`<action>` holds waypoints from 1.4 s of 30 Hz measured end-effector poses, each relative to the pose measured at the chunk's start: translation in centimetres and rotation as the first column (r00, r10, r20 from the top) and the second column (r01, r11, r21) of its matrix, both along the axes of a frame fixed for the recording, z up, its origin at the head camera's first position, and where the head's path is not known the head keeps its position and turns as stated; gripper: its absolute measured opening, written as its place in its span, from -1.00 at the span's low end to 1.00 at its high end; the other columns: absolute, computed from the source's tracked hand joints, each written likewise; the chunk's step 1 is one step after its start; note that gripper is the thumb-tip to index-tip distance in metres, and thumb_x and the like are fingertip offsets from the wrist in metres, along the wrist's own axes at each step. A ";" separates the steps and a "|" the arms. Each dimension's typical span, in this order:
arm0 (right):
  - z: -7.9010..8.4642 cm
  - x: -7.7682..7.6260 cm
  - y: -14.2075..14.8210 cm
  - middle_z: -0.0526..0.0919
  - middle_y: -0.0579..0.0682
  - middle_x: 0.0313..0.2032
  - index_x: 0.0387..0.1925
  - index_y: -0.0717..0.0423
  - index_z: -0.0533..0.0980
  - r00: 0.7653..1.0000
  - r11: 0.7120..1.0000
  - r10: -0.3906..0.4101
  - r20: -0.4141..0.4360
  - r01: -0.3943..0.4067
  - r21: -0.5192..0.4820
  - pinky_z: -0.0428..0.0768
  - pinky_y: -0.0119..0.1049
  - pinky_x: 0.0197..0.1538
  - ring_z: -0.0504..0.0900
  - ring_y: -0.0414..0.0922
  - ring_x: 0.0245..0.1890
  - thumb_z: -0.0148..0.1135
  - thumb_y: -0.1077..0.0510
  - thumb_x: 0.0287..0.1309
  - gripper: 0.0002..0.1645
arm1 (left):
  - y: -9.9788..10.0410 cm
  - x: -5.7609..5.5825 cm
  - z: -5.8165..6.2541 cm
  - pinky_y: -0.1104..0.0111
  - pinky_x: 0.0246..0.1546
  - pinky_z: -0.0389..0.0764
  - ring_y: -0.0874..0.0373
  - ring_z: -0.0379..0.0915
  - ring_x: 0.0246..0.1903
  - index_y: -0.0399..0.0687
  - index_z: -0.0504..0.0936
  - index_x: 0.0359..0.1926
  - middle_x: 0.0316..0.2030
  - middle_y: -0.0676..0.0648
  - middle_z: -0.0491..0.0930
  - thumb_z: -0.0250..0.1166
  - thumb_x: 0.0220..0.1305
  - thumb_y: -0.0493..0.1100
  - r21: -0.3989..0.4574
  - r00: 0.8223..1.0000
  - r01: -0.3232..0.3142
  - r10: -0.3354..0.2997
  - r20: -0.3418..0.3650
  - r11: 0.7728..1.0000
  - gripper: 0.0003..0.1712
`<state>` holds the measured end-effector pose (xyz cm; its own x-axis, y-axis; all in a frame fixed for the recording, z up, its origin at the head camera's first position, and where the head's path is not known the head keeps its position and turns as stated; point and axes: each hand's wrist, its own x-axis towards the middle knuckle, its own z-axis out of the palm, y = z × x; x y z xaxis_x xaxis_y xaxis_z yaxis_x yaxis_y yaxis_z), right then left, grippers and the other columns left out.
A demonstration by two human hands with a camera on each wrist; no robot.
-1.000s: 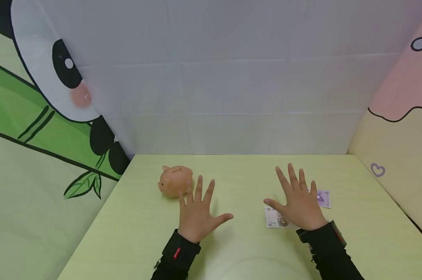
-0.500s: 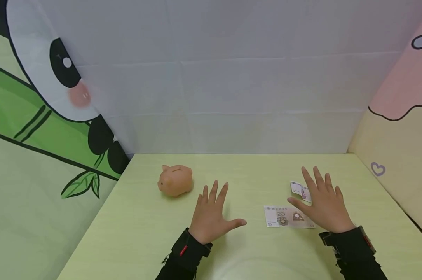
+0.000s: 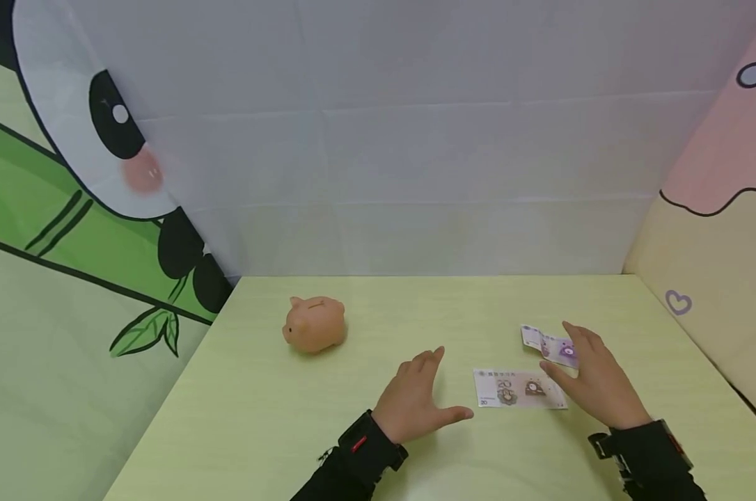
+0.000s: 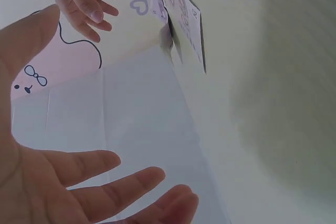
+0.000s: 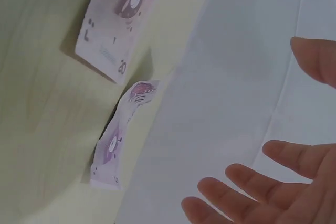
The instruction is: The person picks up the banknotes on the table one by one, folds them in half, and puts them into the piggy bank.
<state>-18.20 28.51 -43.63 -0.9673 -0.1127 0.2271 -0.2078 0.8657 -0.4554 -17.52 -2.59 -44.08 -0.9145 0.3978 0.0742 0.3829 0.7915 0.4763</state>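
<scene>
On the right half of the table lies a pale play banknote [image 3: 521, 388] marked 20. Behind it rests a smaller purple banknote [image 3: 550, 346], creased and partly lifted off the surface; the right hand hides its right end in the head view. The right hand [image 3: 597, 383] hovers above the two notes with thumb and fingers spread apart, holding nothing. To the left of the pale note the left hand [image 3: 415, 403] hangs over the table, thumb out and fingers extended, touching nothing. A pink piggy bank [image 3: 314, 324] with a slot on top stands at the back left.
The pale yellow table [image 3: 240, 417] meets a grey-white cloth backdrop [image 3: 415, 160] along its back edge. Printed cloth panels with cartoon drawings [image 3: 117, 115] flank it at left and right.
Both hands have moved to the right, and the left one has also come nearer the front. Their fingers are less spread. The banknotes and piggy bank stay in place.
</scene>
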 end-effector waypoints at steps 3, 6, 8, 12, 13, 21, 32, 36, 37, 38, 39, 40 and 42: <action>-0.4 0.3 0.1 0.27 0.54 0.22 0.38 0.47 0.11 0.999 1.000 -0.018 0.047 0.018 -0.004 0.40 0.35 0.08 0.35 0.44 0.16 0.23 -0.17 0.27 -0.01 | 0.4 0.1 0.0 0.12 0.23 0.48 -0.15 0.37 0.27 -0.10 0.21 0.46 0.34 -0.17 0.38 0.32 0.02 0.48 0.009 0.999 0.018 -0.018 0.034 1.000 0.16; -0.9 0.5 0.1 0.38 0.52 0.13 0.30 0.52 0.22 0.996 0.999 -0.033 0.087 0.033 -0.005 0.50 0.26 -0.01 0.48 0.39 0.06 0.22 -0.15 0.29 -0.09 | 0.9 0.2 -0.1 0.14 0.23 0.47 -0.14 0.39 0.25 -0.16 0.27 0.43 0.30 -0.19 0.42 0.34 0.06 0.42 -0.002 0.998 0.043 -0.042 0.047 0.999 0.09; -1.2 0.6 0.1 0.46 0.49 0.09 0.26 0.51 0.26 0.994 0.999 -0.032 0.109 0.035 -0.024 0.54 0.20 -0.07 0.53 0.35 0.00 0.23 -0.12 0.29 -0.15 | 1.4 0.1 -0.2 0.17 0.23 0.47 -0.11 0.41 0.24 -0.17 0.30 0.41 0.29 -0.17 0.44 0.35 0.09 0.37 -0.023 0.997 0.060 -0.059 0.052 0.998 0.04; -1.9 0.8 -0.1 0.54 0.43 0.05 0.25 0.49 0.31 0.989 0.997 -0.016 0.149 0.028 -0.078 0.59 0.09 -0.12 0.59 0.27 -0.05 0.26 -0.07 0.28 -0.21 | 2.3 0.1 -0.6 0.25 0.21 0.49 -0.06 0.43 0.22 -0.17 0.36 0.37 0.26 -0.14 0.47 0.39 0.10 0.29 -0.064 0.994 0.102 -0.098 0.054 0.993 -0.04; -2.0 0.9 -0.1 0.54 0.43 0.04 0.25 0.49 0.31 0.987 0.996 -0.012 0.161 0.026 -0.086 0.60 0.07 -0.13 0.60 0.26 -0.06 0.26 -0.06 0.27 -0.21 | 2.5 0.0 -0.7 0.27 0.20 0.49 -0.05 0.44 0.21 -0.17 0.37 0.36 0.25 -0.13 0.48 0.39 0.10 0.28 -0.076 0.993 0.111 -0.108 0.054 0.991 -0.06; -2.6 1.2 -0.5 0.58 0.39 -0.04 0.18 0.48 0.36 0.969 0.995 -0.016 0.246 0.040 -0.095 0.63 -0.03 -0.21 0.66 0.19 -0.15 0.29 -0.01 0.23 -0.28 | 3.7 -0.4 -1.4 0.38 0.06 0.52 0.07 0.51 0.04 -0.10 0.49 0.26 0.09 -0.07 0.57 0.37 0.14 0.26 -0.171 0.987 0.161 -0.160 0.020 0.972 -0.21; -3.4 1.7 -1.1 0.60 0.40 -0.07 0.15 0.53 0.37 0.950 0.998 -0.022 0.311 0.040 -0.050 0.61 0.06 -0.14 0.64 0.21 -0.13 0.38 0.00 0.12 -0.22 | 4.8 -0.8 -2.3 0.51 -0.42 0.34 0.24 0.36 -0.39 -0.05 0.61 0.06 -0.25 0.02 0.54 0.46 0.05 0.21 -0.244 0.992 0.120 -0.123 0.001 0.962 -0.36; -3.6 1.8 -1.3 0.60 0.40 -0.08 0.14 0.54 0.38 0.946 0.998 -0.034 0.323 0.047 -0.031 0.60 0.09 -0.12 0.63 0.20 -0.14 0.40 0.02 0.09 -0.21 | 5.3 -0.8 -2.8 0.51 -0.49 0.28 0.25 0.30 -0.45 -0.03 0.64 -0.04 -0.35 0.05 0.49 0.48 0.02 0.22 -0.263 0.995 0.095 -0.099 -0.002 0.960 -0.41; -3.7 1.8 -1.4 0.60 0.41 -0.08 0.14 0.55 0.38 0.945 0.999 -0.038 0.326 0.048 -0.024 0.59 0.09 -0.12 0.63 0.20 -0.14 0.41 0.02 0.08 -0.20 | 5.4 -0.8 -2.9 0.51 -0.50 0.27 0.24 0.30 -0.45 -0.03 0.64 -0.06 -0.36 0.05 0.48 0.48 0.01 0.24 -0.271 0.995 0.090 -0.095 -0.006 0.958 -0.42; -3.7 1.8 -1.4 0.60 0.41 -0.07 0.14 0.55 0.38 0.944 0.999 -0.041 0.326 0.049 -0.017 0.59 0.10 -0.12 0.63 0.20 -0.14 0.41 0.02 0.07 -0.20 | 5.5 -0.7 -3.0 0.51 -0.50 0.27 0.24 0.30 -0.45 -0.02 0.65 -0.09 -0.37 0.06 0.47 0.48 0.00 0.25 -0.279 0.996 0.084 -0.091 -0.010 0.957 -0.42; -3.7 1.9 -1.5 0.59 0.41 -0.07 0.13 0.55 0.39 0.945 0.999 -0.043 0.326 0.049 -0.009 0.59 0.10 -0.11 0.63 0.20 -0.14 0.42 0.02 0.06 -0.20 | 5.6 -0.7 -3.1 0.50 -0.50 0.27 0.23 0.30 -0.45 -0.01 0.65 -0.11 -0.38 0.06 0.46 0.48 -0.01 0.27 -0.288 0.996 0.079 -0.088 -0.017 0.954 -0.42; -3.7 1.9 -1.5 0.59 0.42 -0.07 0.13 0.55 0.39 0.945 0.999 -0.046 0.324 0.048 0.000 0.59 0.11 -0.11 0.63 0.19 -0.14 0.43 0.02 0.05 -0.20 | 5.7 -0.7 -3.2 0.50 -0.50 0.27 0.23 0.30 -0.44 -0.01 0.65 -0.13 -0.38 0.06 0.45 0.48 -0.02 0.28 -0.296 0.996 0.072 -0.083 -0.023 0.953 -0.42; -3.7 2.1 -1.7 0.59 0.42 -0.07 0.12 0.55 0.40 0.947 0.999 -0.047 0.318 0.044 0.018 0.58 0.12 -0.10 0.63 0.19 -0.15 0.43 0.03 0.03 -0.21 | 5.8 -0.5 -3.3 0.50 -0.50 0.27 0.22 0.29 -0.43 0.01 0.65 -0.17 -0.38 0.06 0.43 0.48 -0.05 0.32 -0.312 0.997 0.057 -0.070 -0.031 0.948 -0.41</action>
<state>-16.11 26.82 -47.36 -0.9932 -0.0677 -0.0944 -0.0139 0.8759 -0.4823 -18.04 3.19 -47.37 -0.8854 0.4641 -0.0256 0.4511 0.8713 0.1932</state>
